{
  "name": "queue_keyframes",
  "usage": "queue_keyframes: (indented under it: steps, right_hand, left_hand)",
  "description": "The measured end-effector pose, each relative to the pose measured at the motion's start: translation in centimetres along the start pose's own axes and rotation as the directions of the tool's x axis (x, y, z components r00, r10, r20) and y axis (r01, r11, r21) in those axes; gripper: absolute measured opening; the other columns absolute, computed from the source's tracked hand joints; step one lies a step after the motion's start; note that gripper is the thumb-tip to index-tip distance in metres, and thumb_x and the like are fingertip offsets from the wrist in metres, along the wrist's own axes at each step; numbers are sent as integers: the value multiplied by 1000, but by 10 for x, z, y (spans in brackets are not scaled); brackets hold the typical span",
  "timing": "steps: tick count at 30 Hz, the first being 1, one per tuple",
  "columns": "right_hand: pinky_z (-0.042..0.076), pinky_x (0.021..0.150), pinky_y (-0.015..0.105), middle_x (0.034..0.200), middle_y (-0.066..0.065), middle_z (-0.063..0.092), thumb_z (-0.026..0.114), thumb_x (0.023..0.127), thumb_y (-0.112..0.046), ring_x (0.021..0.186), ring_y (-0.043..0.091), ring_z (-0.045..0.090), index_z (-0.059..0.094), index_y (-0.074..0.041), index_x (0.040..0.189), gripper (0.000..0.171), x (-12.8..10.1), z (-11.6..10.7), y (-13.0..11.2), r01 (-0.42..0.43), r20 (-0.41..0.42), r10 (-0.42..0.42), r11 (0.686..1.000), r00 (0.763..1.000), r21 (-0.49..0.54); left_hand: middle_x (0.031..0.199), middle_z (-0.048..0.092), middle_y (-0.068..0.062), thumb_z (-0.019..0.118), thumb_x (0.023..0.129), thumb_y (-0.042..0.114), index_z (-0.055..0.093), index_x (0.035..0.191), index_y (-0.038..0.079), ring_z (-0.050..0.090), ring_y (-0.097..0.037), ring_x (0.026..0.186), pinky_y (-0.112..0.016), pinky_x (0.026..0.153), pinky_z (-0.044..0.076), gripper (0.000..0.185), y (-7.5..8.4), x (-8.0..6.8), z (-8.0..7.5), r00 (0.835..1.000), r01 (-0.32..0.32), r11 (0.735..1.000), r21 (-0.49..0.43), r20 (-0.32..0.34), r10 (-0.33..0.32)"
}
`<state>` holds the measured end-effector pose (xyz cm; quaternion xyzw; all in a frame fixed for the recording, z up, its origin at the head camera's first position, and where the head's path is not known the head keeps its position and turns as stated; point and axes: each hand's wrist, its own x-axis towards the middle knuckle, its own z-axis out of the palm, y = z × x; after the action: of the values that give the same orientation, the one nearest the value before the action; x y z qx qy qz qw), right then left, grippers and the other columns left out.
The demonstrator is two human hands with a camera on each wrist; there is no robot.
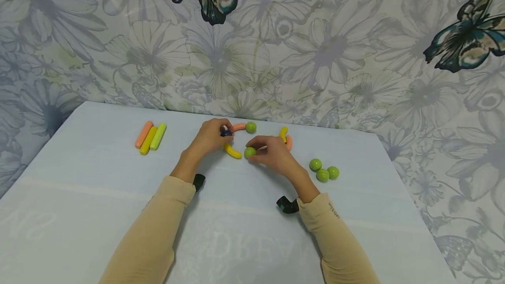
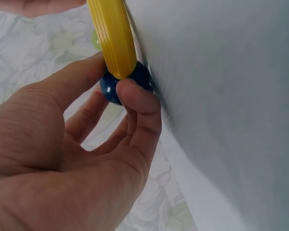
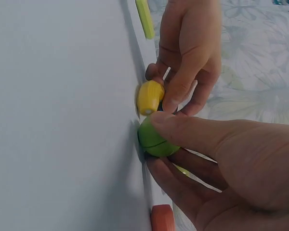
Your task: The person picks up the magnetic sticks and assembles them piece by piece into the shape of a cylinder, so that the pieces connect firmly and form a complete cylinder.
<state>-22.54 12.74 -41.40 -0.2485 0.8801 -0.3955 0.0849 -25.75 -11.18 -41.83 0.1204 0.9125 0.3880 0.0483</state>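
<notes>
both my hands meet at the middle of the pale blue table (image 1: 98, 214), joining toy pieces.

the table carries it all, so i work flat on it. my left hand (image 1: 209, 137) pinches the dark blue plastic ball (image 2: 116, 85) between thumb and forefinger, steadying it against one end of the curved yellow plastic rod (image 1: 232, 151). my right hand (image 1: 272, 152) clamps its fingertips on the green plastic ball (image 3: 151, 139), held at the rod's other end to line it up. three straight rods (image 1: 150, 137) lie well to the left, three spare green balls (image 1: 324, 171) to the right.

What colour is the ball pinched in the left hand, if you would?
Dark blue ball; the left wrist view shows it best.
</notes>
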Motion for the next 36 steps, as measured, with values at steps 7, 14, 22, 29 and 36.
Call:
queue_keyframes:
  steps: [7,14,22,29,36]
  right_hand:
    - [59,95,30,119,5,75,85,89,-8,114,22,71,75,-6,121,34,1,5,0,12,18,-12,1000,1000,-5]
    - [59,96,31,118,6,76,84,91,-12,114,21,71,75,-5,121,32,0,3,1,29,18,-30,999,999,22]
    - [62,86,38,105,10,78,77,96,-10,97,24,74,76,-3,114,20,-2,-17,13,-72,-277,51,995,959,-64]
    - [58,88,45,109,16,76,68,95,1,101,32,71,76,-1,115,22,-6,-30,34,-180,-466,127,981,876,-71]
    - [60,87,44,111,16,76,73,95,-1,101,32,72,78,-4,114,19,-6,-33,46,-233,-458,132,957,879,-172]
  left_hand:
    - [112,66,-19,75,97,11,71,117,6,58,-33,100,-44,84,49,20,1,1,1,1000,3,1000,-11,11,-3]
    - [114,66,-18,76,96,10,71,117,7,58,-34,102,-46,87,48,22,2,1,1,1000,14,1000,-1,19,-14]
    - [113,67,-18,76,96,9,70,118,6,58,-33,100,-44,86,48,23,3,1,1,1000,6,1000,7,19,-6]
    - [112,67,-18,76,96,9,70,119,5,57,-32,100,-43,85,48,24,4,0,1,1000,10,1000,9,21,-10]
    - [111,66,-18,75,96,9,70,117,5,56,-32,99,-43,85,47,22,3,1,2,1000,4,1000,8,17,-4]
